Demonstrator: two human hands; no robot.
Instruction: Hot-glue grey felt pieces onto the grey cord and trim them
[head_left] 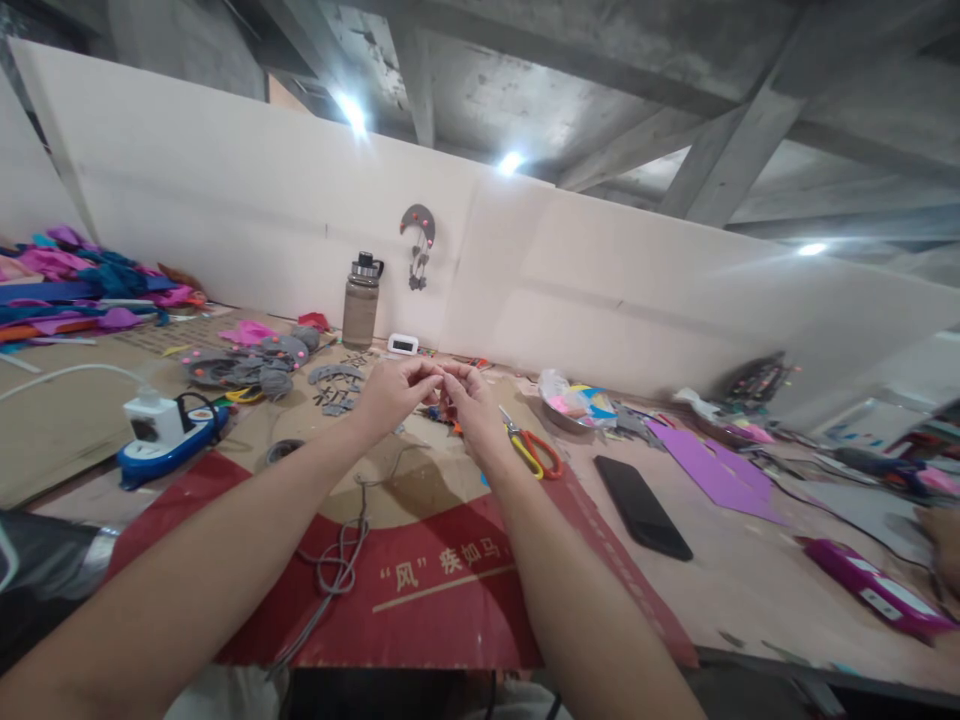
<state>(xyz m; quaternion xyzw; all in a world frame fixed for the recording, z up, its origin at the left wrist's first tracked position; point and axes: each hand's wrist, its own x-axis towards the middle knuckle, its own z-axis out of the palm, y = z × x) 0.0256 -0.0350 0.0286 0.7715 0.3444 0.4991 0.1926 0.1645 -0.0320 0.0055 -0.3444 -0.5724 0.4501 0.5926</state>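
Note:
My left hand (397,392) and my right hand (469,398) meet above the middle of the table, fingertips pinched together. What they hold, if anything, is too small or hidden to make out. Below them a grey cord (337,570) lies loosely looped on a red and brown cardboard sheet (442,630); whether it reaches my fingers I cannot tell. Scissors (534,452) with orange and yellow handles rest just right of my right hand. Left of my left hand are grey cut pieces (336,375) and a pile of grey crafted pieces with pink dots (247,365).
A water bottle (361,305) and a small white display (403,344) stand by the partition (225,210). At left are a blue power strip (169,447) and coloured fabric (82,275). A phone (643,507), purple sheet (712,468), bowl (566,408) and magenta device (874,587) lie right; another person's hand (941,540) shows there.

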